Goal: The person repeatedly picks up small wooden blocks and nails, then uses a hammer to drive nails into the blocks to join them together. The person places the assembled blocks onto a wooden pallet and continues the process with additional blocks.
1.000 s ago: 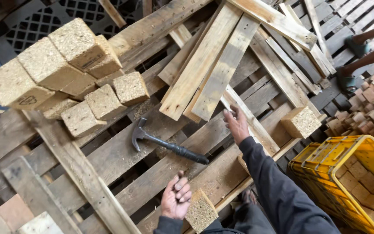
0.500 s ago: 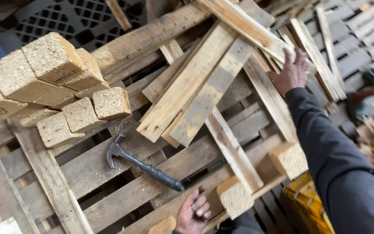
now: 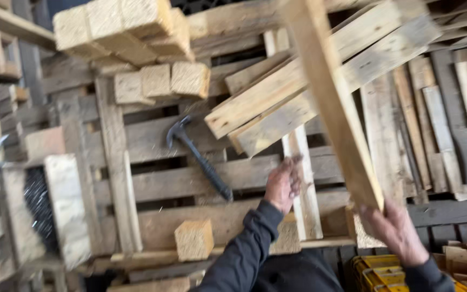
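My right hand [image 3: 395, 230] grips the near end of a long wooden plank [image 3: 331, 103] that slants up and away over the pallet. My left hand [image 3: 283, 184] is raised above the pallet boards with fingers loosely curled, holding nothing, just right of the black hammer [image 3: 198, 157] that lies on the slats. A wooden pallet [image 3: 152, 178] spreads under both hands. A pressed-wood block [image 3: 194, 239] sits on its near edge.
Several pressed-wood blocks [image 3: 131, 38] are piled at the back left. Loose planks [image 3: 277, 103] lie crossed over the pallet's middle. More boards [image 3: 439, 124] lie at the right. A yellow crate [image 3: 385, 273] with wood pieces stands at the lower right.
My right hand took hold of a plank at the back and has pulled it toward me. My left hand lifted off the pallet's near edge. The view swung left.
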